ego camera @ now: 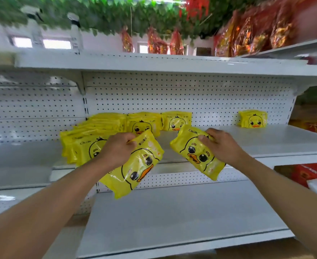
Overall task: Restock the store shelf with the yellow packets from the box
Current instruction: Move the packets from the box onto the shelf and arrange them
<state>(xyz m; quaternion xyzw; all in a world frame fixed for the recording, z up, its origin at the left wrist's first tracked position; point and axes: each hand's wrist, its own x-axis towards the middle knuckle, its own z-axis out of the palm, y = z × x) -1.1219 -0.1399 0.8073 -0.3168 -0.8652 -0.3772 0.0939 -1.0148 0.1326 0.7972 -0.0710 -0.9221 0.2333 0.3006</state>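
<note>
My left hand (119, 148) grips the top edge of a yellow duck packet (135, 169) that hangs tilted in front of the middle shelf (277, 144). My right hand (220, 143) grips a second yellow duck packet (195, 154), also tilted, just over the shelf's front edge. On the shelf behind my left hand stands a row of several yellow packets (98, 131) leaning against the pegboard. One lone packet (252, 118) stands upright at the far right of the shelf. The box is out of view.
A white pegboard back wall (191, 96) rises behind the shelf. A top shelf (154, 61) runs above and a lower shelf (172, 212) juts out below. Red and gold bags (247, 34) sit up at the right; red boxes (310, 172) are at the right edge.
</note>
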